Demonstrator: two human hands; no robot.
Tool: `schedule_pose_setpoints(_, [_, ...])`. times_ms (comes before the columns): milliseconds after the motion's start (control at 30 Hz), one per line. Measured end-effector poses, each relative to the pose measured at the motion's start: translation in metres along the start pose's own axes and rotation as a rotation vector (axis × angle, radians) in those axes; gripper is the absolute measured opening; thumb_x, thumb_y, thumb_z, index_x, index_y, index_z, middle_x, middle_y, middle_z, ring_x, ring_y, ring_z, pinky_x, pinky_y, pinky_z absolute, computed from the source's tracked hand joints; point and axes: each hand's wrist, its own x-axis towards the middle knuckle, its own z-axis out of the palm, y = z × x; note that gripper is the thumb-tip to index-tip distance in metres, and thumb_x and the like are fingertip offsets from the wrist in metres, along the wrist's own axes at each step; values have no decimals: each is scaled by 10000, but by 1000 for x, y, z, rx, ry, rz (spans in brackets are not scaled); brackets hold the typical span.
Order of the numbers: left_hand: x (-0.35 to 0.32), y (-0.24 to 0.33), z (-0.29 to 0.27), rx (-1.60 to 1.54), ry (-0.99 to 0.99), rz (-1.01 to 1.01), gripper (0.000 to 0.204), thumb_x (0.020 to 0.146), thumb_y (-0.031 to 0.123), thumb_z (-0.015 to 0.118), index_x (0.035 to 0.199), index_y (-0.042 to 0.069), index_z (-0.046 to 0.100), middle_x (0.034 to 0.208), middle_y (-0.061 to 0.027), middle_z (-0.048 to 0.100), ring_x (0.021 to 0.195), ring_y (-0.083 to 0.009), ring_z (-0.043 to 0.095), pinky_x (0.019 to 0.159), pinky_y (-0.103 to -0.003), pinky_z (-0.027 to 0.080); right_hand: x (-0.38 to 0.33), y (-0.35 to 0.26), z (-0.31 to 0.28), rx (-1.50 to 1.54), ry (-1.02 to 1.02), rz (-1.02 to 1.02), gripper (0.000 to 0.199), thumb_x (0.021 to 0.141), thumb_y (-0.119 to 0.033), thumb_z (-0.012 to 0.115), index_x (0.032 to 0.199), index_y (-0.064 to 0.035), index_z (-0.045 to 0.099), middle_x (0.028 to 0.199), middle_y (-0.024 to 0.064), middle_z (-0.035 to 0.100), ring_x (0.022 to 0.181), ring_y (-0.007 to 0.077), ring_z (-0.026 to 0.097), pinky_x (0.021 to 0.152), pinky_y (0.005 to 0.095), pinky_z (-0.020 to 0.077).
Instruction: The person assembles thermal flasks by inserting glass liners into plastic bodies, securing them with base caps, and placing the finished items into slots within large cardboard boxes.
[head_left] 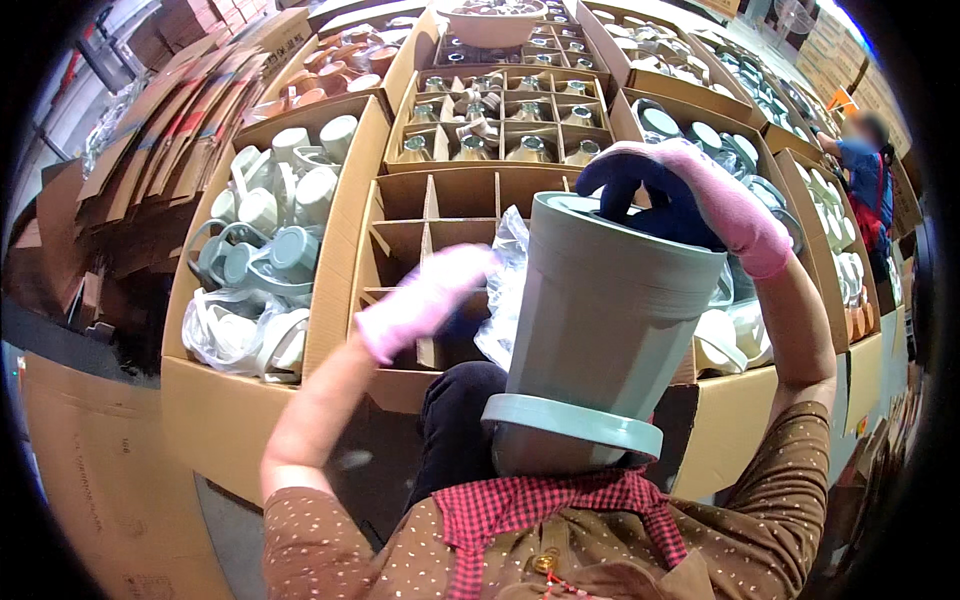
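Note:
A large grey-green tapered container (610,310) stands before my chest, with a paler ring (570,425) around its lower end. My right hand (690,195), in a pink glove with a dark blue palm, grips its top, the dark fingers bent over the recessed upper end. My left hand (430,300), gloved alike, is smeared by motion above a divided carton (400,240); its fingers are not clear. Beside it a crumpled clear plastic bag (505,290) lies between the hand and the container. Whether the left fingers touch the bag cannot be told.
A carton at left holds white and blue-grey lids with loops (290,250). Behind the divided carton, another holds shiny metal vessels (475,145). More cartons of lids line the right, where another person (868,190) stands. Flattened cardboard (170,130) is stacked far left.

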Motion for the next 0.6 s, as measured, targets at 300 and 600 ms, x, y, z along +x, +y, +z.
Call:
schedule_pose_setpoints(300, [30,-17,64,20,13,-331,184,919,140,542,1009,72,687,915,-119,693,858,-272,678,796,-356,537,-6,8,-14,-202,-109,-98,175,891,-110,680,1038,-16,683,950,86,699,877,168,643,857,340,520])
schedule_pose_setpoints(600, [53,-71,-89,-711,817,-335,213,999,96,624,1188,12,672,1096,-4,688,976,-83,604,885,-241,483,36,47,-15,-182,-146,-49,211,801,-172,721,784,6,609,672,43,519,663,134,483,634,344,425])
